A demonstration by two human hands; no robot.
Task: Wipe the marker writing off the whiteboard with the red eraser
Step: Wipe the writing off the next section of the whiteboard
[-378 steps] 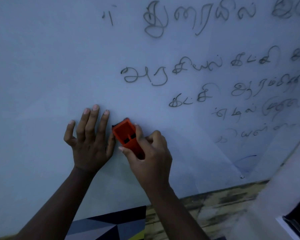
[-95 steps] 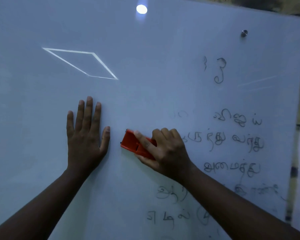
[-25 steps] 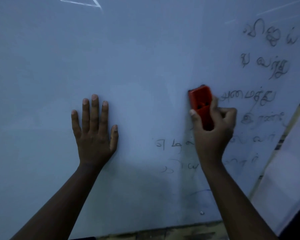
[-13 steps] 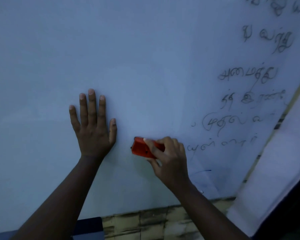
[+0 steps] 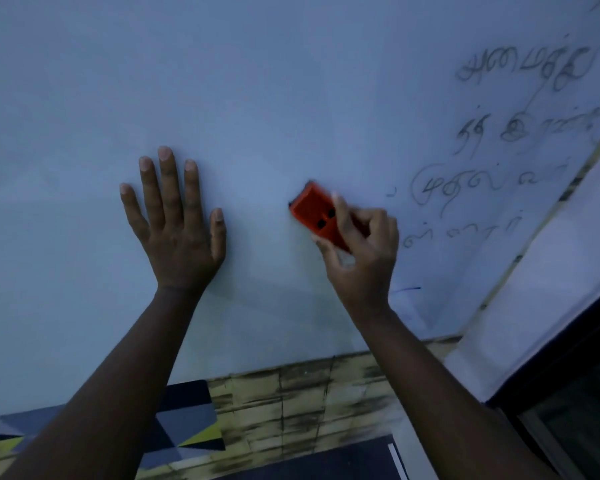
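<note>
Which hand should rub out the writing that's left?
The right hand: it already grips the red plastic eraser beside the remaining black marker writing. The left hand lies flat, farther away.
</note>
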